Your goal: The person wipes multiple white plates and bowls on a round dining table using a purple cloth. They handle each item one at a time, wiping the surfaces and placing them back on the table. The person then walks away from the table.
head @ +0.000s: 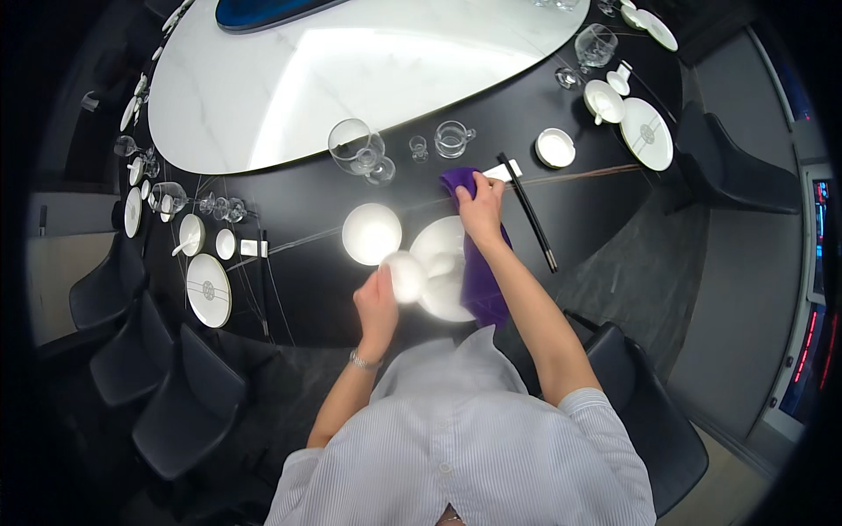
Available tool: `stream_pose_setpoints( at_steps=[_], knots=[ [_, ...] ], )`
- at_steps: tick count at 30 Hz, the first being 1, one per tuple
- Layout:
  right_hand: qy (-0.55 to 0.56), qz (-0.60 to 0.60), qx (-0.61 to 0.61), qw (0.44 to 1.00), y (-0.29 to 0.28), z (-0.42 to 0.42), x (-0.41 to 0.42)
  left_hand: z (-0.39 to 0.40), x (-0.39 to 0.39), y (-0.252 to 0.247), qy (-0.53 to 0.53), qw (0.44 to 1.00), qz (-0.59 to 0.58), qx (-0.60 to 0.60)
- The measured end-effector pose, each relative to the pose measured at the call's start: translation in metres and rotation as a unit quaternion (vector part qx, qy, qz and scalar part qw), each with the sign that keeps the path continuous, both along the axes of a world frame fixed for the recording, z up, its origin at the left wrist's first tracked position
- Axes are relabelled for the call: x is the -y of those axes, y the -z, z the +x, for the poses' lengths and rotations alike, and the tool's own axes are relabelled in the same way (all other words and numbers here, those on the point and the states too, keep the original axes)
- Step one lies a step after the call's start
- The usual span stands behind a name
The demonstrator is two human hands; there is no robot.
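Between the fingers of my left hand point(378, 301) is the edge of a small round white dish point(406, 277), blurred, over the left rim of a white plate point(447, 306). A white spoon point(439, 264) shows over that plate. Just beyond the dish stands a white bowl point(371, 234). My right hand point(483, 204) grips a purple cloth point(485, 279), which hangs down under my forearm across the plate's right side. Beside my right fingers lies a white rest point(503, 171), with black chopsticks point(529, 214) leaning across it.
A wine glass point(356, 146), a tiny stemmed glass point(418, 148), a glass cup point(452, 139) and a white ashtray point(555, 148) stand beyond my hands. Place settings flank me, with plates point(209, 290) point(646, 134). A marble turntable point(329, 85) fills the middle. Black chairs point(191, 401) surround the table.
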State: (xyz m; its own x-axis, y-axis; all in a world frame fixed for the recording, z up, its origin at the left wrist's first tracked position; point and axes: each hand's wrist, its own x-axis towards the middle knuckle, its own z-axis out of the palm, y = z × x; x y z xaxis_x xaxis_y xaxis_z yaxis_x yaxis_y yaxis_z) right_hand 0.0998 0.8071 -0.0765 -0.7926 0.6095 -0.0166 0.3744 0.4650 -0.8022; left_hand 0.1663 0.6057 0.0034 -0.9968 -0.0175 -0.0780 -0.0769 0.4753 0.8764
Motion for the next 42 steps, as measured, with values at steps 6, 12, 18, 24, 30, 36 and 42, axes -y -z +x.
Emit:
stream_pose_setpoints(
  at_steps=[6, 12, 18, 24, 30, 36, 42],
  knots=[
    [-0.141, 0.193, 0.130, 0.962, 0.020, -0.014, 0.014, 0.002, 0.024, 0.009, -0.029, 0.999, 0.027, 0.023],
    [-0.191, 0.225, 0.160, 0.942, 0.017, -0.027, 0.008, -0.044, 0.012, 0.010, 0.020, 1.000, 0.006, -0.003],
    [-0.312, 0.193, 0.127, 0.921, 0.010, -0.020, -0.026, -0.103, -0.021, 0.039, 0.127, 0.986, -0.106, -0.004],
    [-0.163, 0.053, 0.102, 0.980, -0.026, 0.025, -0.041, -0.145, -0.067, 0.068, 0.282, 0.920, -0.270, -0.020],
    [-0.013, -0.618, 0.083, 0.782, -0.099, 0.081, -0.049, -0.160, -0.094, 0.094, 0.335, 0.901, -0.264, 0.072],
    [-0.018, -0.743, 0.014, 0.669, -0.106, 0.109, -0.029, -0.158, -0.090, 0.066, 0.292, 0.908, -0.286, 0.086],
    [-0.019, -0.834, -0.006, 0.552, -0.167, 0.112, 0.010, -0.122, 0.008, 0.033, 0.126, 0.932, -0.307, -0.142]
  ],
)
